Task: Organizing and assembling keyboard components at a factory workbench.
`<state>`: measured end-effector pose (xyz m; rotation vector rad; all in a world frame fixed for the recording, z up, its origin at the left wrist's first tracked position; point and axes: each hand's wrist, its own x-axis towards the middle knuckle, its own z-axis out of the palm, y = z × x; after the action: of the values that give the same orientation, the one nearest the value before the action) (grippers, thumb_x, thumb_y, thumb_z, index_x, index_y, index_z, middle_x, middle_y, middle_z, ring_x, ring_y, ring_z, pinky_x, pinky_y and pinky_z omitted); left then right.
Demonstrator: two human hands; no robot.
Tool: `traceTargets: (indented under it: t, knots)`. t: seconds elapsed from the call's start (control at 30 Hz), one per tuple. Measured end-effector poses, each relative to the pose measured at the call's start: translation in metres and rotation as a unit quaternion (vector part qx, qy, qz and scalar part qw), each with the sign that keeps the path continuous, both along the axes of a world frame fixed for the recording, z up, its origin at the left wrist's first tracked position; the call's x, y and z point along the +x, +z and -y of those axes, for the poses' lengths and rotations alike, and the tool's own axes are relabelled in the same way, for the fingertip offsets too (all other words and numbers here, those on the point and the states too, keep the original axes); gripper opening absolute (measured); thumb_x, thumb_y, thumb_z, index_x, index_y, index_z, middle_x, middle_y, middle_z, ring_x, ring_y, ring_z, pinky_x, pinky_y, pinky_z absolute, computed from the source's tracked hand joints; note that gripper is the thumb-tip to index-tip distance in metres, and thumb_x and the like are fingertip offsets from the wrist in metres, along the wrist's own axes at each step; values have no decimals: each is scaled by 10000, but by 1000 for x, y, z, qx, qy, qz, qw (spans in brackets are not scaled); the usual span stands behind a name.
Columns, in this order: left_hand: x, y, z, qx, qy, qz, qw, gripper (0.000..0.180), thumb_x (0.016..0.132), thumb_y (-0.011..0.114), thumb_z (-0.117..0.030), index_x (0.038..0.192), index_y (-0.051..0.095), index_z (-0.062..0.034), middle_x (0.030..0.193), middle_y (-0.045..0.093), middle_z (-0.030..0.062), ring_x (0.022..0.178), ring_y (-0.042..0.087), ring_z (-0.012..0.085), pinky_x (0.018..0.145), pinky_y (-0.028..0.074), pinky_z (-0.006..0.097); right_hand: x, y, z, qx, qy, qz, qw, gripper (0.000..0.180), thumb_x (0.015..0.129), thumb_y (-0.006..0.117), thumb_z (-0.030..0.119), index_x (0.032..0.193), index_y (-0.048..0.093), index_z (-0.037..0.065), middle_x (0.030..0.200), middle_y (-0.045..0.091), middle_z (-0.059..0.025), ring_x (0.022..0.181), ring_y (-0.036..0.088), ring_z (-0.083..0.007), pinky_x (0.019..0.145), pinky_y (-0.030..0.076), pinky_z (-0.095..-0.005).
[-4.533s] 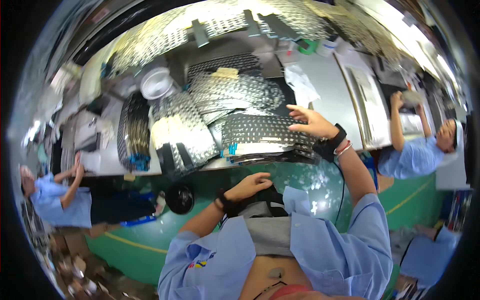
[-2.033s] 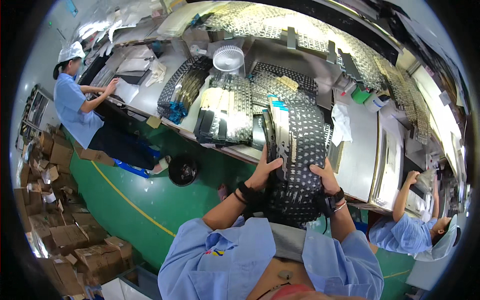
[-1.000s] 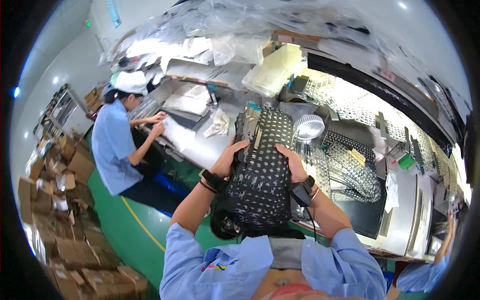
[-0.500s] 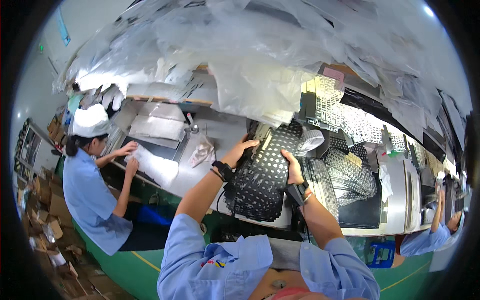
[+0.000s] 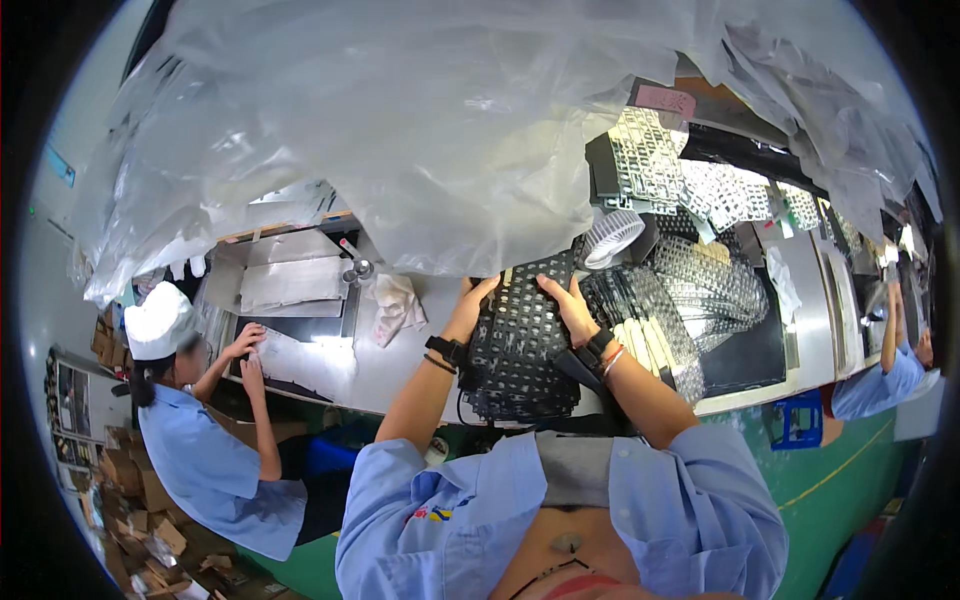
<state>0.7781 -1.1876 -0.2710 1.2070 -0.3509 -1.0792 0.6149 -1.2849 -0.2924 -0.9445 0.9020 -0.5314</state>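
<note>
Stack of black sheets [image 5: 522, 350], left hand [image 5: 470, 308] grasping its left edge, right hand [image 5: 573, 312] its right

Bright indoor light; glare whitens the patterned shelf sheets [image 5: 648, 155]; fisheye bends edges; corners black

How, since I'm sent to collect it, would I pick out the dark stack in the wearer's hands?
Find the bench, then the plastic sheeting hanging above it. Just below the sheeting's lower edge in the picture comes the dark stack, patterned with pale spots. Unlike the neighbouring stack to its right, topped with cream strips, it is held between the left hand and right hand.
</note>
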Motion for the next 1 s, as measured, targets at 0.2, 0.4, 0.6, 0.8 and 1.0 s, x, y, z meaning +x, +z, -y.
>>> traceTargets:
  t: [0.2, 0.4, 0.6, 0.8, 1.0]
  knots:
    - [-18, -15, -28, -31, -16, 36, 999, 408, 905, 545, -193, 1192, 303, -33, 1121, 500, 122, 947, 544, 159, 779, 470, 273, -10, 36, -32, -17, -27, 81, 996, 755, 785, 691, 135, 1380, 232, 64, 1125, 550, -87, 981, 554, -170, 876, 448, -292]
    - [-30, -8, -39, -4, -13, 73, 997, 545, 936, 476, -177, 1409, 245, -37, 1282, 450, 136, 1100, 507, 180, 917, 449, 304, -12, 41, -39, -44, -13, 58, 997, 864, 765, 710, 162, 1412, 147, 50, 1247, 451, -118, 1099, 481, -197, 937, 411, -304]
    - [-19, 12, -40, 35, -62, 86, 994, 515, 923, 502, -177, 1373, 320, -7, 1242, 495, 102, 1099, 497, 158, 924, 415, 280, -16, 45, -15, 5, 2, 82, 997, 824, 786, 687, 148, 1414, 169, 21, 1216, 499, -111, 1057, 526, -167, 925, 419, -278]
    - [-23, 17, -48, 5, -25, 147, 989, 586, 933, 522, -175, 1417, 240, -4, 1268, 477, 122, 1068, 509, 158, 907, 413, 263, -13, 30, -8, 8, -26, 86, 996, 1097, 761, 734, 195, 1413, -114, -48, 1217, 505, -168, 1014, 555, -202, 876, 465, -293]
    - [-18, 13, -74, -3, -81, 59, 995, 655, 961, 457, -219, 1461, 82, -22, 1379, 360, 143, 1186, 436, 183, 979, 369, 281, -11, 10, -11, -13, -24, 56, 998, 1059, 792, 706, 179, 1425, -117, -29, 1266, 471, -139, 1070, 516, -182, 902, 434, -278]
